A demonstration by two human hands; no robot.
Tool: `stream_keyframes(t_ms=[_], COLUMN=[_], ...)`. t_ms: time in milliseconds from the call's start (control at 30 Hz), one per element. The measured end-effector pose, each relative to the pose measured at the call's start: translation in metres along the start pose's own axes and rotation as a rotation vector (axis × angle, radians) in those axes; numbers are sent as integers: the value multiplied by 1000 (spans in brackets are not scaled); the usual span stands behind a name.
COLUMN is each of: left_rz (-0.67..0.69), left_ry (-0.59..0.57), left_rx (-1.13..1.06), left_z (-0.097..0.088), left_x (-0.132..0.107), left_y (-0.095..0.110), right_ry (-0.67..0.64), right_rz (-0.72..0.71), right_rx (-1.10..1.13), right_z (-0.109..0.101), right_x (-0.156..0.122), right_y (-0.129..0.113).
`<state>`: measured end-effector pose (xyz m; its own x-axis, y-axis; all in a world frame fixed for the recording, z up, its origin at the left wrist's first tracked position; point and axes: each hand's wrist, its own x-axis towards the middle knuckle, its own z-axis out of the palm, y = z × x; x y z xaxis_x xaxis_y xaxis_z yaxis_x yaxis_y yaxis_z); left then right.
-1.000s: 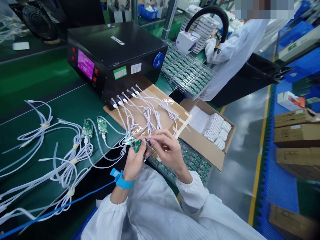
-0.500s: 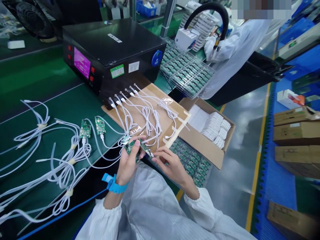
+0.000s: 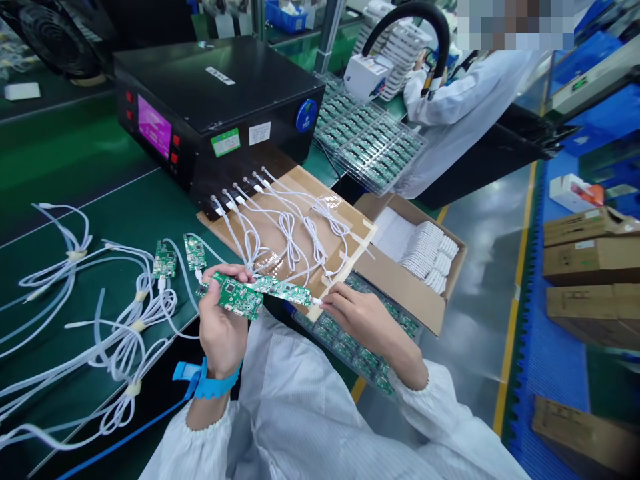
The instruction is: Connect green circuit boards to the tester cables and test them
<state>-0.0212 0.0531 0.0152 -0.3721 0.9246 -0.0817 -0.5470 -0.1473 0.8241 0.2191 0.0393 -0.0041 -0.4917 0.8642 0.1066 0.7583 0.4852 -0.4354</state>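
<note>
The left hand (image 3: 220, 327) clamps a board (image 3: 235, 298) between thumb and fingers. A second board (image 3: 284, 291) spans from beside those fingers to the right hand (image 3: 365, 317), whose fingertips pinch a plug (image 3: 317, 302) at its end. The bench's (image 3: 135, 207) near edge slants past the left wrist. Beyond the grip lies cardboard (image 3: 330, 240), its taped edge near the right hand; a tray (image 3: 345, 358) sits below that hand, a carton (image 3: 407, 283) to its right, then floor (image 3: 480, 240).
</note>
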Motion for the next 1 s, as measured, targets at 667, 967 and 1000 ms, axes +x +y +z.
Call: stream_keyframes(t_ms=[667, 967, 1000], left_rz=[-318, -322, -308], left_ry=[-207, -224, -224], left_rx=[339, 399, 416], left_z=[41, 55, 57], left_x=[-3, 1, 2], left_y=[-41, -50, -50], right_ry=[513, 524, 524], right_rz=[-34, -75, -69], right_rx=[438, 428, 420], right_z=[25, 18, 18], right_x=[28, 30, 30], right_y=[42, 51, 52])
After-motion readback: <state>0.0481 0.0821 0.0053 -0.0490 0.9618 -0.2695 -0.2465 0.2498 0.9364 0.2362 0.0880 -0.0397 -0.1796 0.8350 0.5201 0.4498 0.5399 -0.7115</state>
